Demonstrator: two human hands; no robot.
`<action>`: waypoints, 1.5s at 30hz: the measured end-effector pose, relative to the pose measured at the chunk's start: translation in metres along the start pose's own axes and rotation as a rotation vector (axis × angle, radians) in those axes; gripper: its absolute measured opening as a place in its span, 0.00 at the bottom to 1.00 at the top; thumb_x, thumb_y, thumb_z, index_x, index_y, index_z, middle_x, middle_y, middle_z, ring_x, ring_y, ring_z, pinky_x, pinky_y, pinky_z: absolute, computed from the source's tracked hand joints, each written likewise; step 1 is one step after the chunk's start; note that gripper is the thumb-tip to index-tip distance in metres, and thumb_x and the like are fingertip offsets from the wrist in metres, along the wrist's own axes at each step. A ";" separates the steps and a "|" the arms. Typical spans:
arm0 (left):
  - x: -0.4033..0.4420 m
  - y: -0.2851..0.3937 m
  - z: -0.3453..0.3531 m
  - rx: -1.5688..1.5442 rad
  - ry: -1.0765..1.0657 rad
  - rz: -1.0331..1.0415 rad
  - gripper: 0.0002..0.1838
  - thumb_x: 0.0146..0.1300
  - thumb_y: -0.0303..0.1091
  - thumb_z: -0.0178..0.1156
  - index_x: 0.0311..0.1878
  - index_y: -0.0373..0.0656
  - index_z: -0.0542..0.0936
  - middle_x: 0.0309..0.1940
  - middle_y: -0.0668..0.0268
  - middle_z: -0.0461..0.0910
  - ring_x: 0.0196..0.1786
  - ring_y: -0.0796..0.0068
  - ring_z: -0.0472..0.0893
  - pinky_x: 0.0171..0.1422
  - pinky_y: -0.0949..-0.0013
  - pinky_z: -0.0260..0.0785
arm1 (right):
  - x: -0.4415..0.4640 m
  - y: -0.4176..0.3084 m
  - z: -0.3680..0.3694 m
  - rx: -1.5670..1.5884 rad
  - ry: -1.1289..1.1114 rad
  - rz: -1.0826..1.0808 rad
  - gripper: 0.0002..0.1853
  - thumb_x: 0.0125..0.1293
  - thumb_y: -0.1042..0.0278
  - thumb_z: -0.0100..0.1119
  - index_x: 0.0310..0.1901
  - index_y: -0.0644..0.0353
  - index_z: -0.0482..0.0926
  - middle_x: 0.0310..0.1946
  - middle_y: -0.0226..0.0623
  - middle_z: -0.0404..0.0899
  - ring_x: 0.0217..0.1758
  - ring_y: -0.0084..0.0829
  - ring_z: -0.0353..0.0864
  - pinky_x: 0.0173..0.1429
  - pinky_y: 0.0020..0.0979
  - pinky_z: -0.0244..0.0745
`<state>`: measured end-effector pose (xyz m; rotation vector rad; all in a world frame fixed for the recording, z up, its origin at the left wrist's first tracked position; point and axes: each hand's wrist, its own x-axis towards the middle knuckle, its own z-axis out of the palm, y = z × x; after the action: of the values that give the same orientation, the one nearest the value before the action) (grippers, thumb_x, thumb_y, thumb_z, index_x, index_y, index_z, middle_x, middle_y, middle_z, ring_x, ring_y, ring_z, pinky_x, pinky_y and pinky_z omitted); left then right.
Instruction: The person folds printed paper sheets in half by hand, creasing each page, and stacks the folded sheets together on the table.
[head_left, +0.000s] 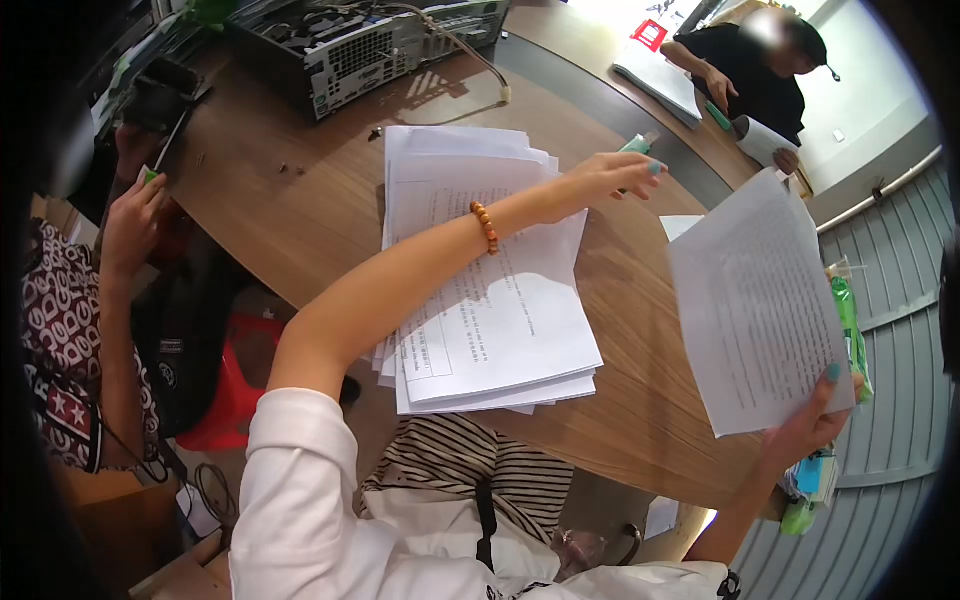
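Note:
My left hand (610, 182) reaches across the paper stack with its fingers stretched out, and a beaded bracelet circles that wrist. A green-and-white object (637, 145) shows just behind these fingers; its kind is partly hidden. Under my forearm lies a thick, uneven stack of printed sheets (500, 330) on the wooden table. On the right, my right hand (815, 420) grips the lower corner of some printed paper (755, 310), thumb on its face. That paper is raised and tilted above the table's right side.
An opened computer case (370, 60) with a loose cable stands at the back left. A person (755, 75) handles papers across the table. At left, another person's hand (135, 225) holds a small green-ended tool. A red stool (235, 385) is below; green packets (848, 320) hang right.

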<state>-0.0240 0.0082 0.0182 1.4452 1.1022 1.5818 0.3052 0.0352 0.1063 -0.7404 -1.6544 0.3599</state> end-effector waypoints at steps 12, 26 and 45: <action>0.003 -0.005 -0.027 -0.563 0.010 -0.109 0.33 0.64 0.62 0.41 0.61 0.45 0.69 0.57 0.59 0.71 0.56 0.69 0.71 0.59 0.62 0.61 | -0.115 -0.084 0.167 0.215 -0.910 -1.042 0.10 0.56 0.69 0.57 0.30 0.66 0.68 0.47 0.50 0.77 0.46 0.43 0.81 0.47 0.36 0.78; -0.033 0.156 -0.067 0.564 1.133 1.070 0.14 0.67 0.38 0.48 0.40 0.40 0.80 0.27 0.69 0.77 0.27 0.83 0.67 0.34 0.77 0.59 | -0.097 -0.086 0.167 0.184 -1.341 -0.540 0.27 0.55 0.46 0.59 0.44 0.64 0.74 0.37 0.43 0.81 0.26 0.39 0.81 0.31 0.34 0.74; 0.002 -0.002 0.028 0.157 0.177 0.039 0.11 0.64 0.32 0.52 0.32 0.37 0.80 0.14 0.76 0.66 0.19 0.89 0.64 0.23 0.81 0.57 | -0.021 -0.011 0.094 0.067 -1.177 -0.187 0.18 0.64 0.61 0.51 0.45 0.69 0.76 0.39 0.48 0.79 0.46 0.41 0.80 0.49 0.38 0.74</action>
<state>0.0030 0.0146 0.0173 1.4572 1.3338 1.7091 0.2130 0.0289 0.0762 -0.2804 -2.7607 0.8018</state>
